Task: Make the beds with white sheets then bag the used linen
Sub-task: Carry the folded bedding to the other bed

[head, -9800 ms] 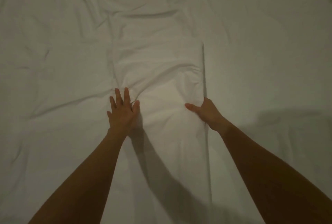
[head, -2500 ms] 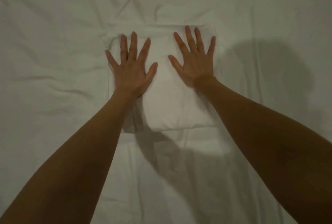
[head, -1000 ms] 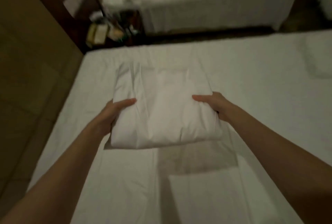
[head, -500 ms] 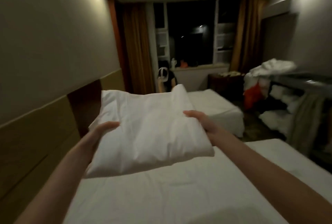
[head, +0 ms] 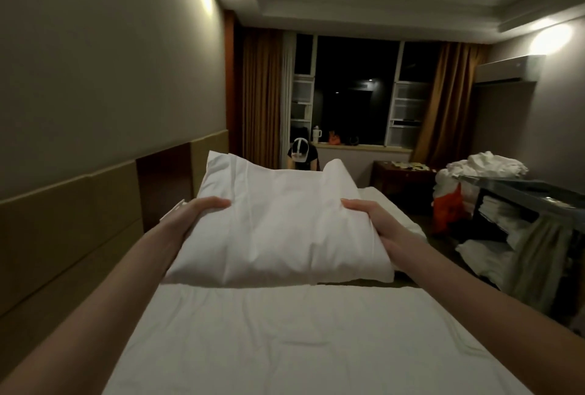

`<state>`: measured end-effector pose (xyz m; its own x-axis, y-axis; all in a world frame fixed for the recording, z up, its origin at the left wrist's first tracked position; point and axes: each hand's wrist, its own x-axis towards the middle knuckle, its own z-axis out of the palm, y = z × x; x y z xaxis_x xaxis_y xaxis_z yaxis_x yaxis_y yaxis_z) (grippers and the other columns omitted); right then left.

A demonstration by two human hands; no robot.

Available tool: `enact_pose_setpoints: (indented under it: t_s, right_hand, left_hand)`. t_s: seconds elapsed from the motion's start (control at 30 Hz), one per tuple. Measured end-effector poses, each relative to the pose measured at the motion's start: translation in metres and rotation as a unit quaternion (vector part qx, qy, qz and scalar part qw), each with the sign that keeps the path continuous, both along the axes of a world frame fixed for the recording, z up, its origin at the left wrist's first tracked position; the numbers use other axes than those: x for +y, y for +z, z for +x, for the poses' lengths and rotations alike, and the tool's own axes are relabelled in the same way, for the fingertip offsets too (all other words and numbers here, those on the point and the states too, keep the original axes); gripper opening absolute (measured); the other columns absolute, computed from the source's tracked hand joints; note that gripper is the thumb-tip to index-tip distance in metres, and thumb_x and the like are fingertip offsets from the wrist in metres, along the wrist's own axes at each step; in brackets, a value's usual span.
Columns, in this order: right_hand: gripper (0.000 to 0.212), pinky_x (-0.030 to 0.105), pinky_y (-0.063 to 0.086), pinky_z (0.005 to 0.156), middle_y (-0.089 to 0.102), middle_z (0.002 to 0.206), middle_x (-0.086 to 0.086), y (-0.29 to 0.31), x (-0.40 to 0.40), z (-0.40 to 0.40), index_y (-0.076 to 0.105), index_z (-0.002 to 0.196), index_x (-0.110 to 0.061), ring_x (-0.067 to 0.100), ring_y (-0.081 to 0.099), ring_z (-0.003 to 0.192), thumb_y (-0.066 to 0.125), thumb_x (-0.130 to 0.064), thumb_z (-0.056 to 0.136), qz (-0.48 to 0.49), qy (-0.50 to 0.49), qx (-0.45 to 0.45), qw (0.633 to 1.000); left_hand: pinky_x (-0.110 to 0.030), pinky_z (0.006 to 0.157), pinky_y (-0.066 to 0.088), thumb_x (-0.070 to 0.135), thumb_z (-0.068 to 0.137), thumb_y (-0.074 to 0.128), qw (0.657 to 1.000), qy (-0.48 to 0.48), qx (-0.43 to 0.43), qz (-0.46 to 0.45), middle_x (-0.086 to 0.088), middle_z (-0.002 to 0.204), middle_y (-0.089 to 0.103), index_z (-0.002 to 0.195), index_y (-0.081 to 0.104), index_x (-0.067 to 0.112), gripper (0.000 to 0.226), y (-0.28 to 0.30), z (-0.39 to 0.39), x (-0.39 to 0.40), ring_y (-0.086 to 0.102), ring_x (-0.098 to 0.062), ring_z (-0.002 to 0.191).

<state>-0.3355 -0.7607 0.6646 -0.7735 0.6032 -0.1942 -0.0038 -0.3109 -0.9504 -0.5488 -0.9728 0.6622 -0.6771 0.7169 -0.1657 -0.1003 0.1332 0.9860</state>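
Head view, writing: no brand, label or lettering is showing clearly enough to read anywhere in the dim room
Head view, folded white sheet: it is being held up in the air above the near bed, level with the arms, its far corners lifting slightly
Left hand: it is gripping the left edge of the bundle, thumb lying on top, fingers hidden underneath; grip clamped on the cloth
Right hand: it is gripping the right edge the same way, thumb on top; grip clamped on the cloth
Near bed edges: its white cover is lying flat with light creases; the left side is running close along the padded wall panel, the right side is dropping off towards the floor
Far bed: it is showing just beyond the bundle, separated from the near bed by a dark gap
Open room: floor space is lying to the right of both beds, narrowed by a linen cart with a heap of white linen on top
Back of room: another person is bending low beneath the dark window, between brown curtains
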Motion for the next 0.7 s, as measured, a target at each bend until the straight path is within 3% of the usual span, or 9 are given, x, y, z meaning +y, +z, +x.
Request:
enact_pose_setpoints:
  t_s: [0.07,0.17,0.3,0.4,0.53,0.63,0.7]
  right_hand:
    - [0.016,0.044,0.049,0.082,0.068,0.094,0.016,0.0,0.009,0.001,0.059,0.099,-0.01,0.034,0.062,0.089,0.055,-0.024,0.092,0.012,0.008,0.001,1.0]
    - [0.015,0.046,0.049,0.083,0.067,0.096,0.015,-0.001,0.018,0.004,0.058,0.099,-0.012,0.034,0.062,0.09,0.056,-0.024,0.092,0.009,0.01,0.002,1.0]
    - [0.019,0.048,0.049,0.087,0.072,0.092,0.015,-0.003,0.034,0.009,0.059,0.103,-0.013,0.036,0.063,0.094,0.058,-0.028,0.09,-0.004,0.014,-0.015,1.0]
    - [0.022,0.052,0.047,0.092,0.072,0.096,0.016,-0.005,0.044,0.015,0.058,0.106,-0.014,0.037,0.063,0.099,0.058,-0.028,0.09,-0.007,0.016,-0.012,1.0]
    - [0.037,0.051,0.049,0.092,0.072,0.103,0.016,-0.006,0.044,0.026,0.058,0.118,-0.012,0.037,0.065,0.1,0.064,-0.03,0.086,0.0,-0.018,-0.015,1.0]
    - [0.054,0.048,0.052,0.084,0.07,0.109,0.016,-0.009,0.037,0.035,0.055,0.126,-0.014,0.036,0.067,0.097,0.069,-0.028,0.076,-0.001,-0.06,-0.011,0.998]
    - [0.051,0.045,0.052,0.08,0.071,0.1,0.014,-0.012,0.029,0.044,0.056,0.124,-0.012,0.033,0.069,0.089,0.067,-0.027,0.076,0.003,-0.085,-0.004,0.996]
  left_hand:
    - [-0.045,0.091,0.049,0.03,0.083,0.067,1.0,-0.012,-0.016,0.004,-0.018,0.105,0.064,0.106,0.055,0.013,0.031,0.002,0.0,0.004,0.062,-0.038,0.098]
    - [-0.048,0.097,0.047,0.033,0.07,0.074,1.0,-0.01,-0.018,-0.005,-0.019,0.112,0.064,0.119,0.052,0.014,0.056,0.003,0.004,0.01,0.062,-0.039,0.103]
    - [-0.041,0.081,0.051,0.032,0.073,0.072,1.0,0.004,-0.028,-0.002,-0.016,0.107,0.065,0.12,0.052,0.014,0.054,-0.001,0.006,0.023,0.063,-0.035,0.095]
    - [-0.041,0.078,0.05,0.032,0.066,0.077,0.999,-0.004,-0.037,0.009,-0.013,0.104,0.062,0.124,0.045,0.018,0.067,-0.007,0.009,0.034,0.062,-0.033,0.093]
    - [-0.036,0.067,0.048,0.03,0.081,0.071,0.998,0.0,-0.059,0.021,-0.011,0.096,0.063,0.121,0.049,0.016,0.047,-0.015,0.012,0.045,0.062,-0.03,0.086]
    - [-0.037,0.069,0.048,0.03,0.084,0.068,0.997,-0.045,-0.067,0.007,-0.011,0.097,0.065,0.108,0.053,0.017,0.031,-0.012,0.01,0.049,0.063,-0.03,0.086]
    - [-0.039,0.072,0.049,0.031,0.082,0.069,0.995,-0.078,-0.066,-0.006,-0.011,0.101,0.065,0.108,0.051,0.019,0.034,-0.005,0.01,0.052,0.063,-0.031,0.089]
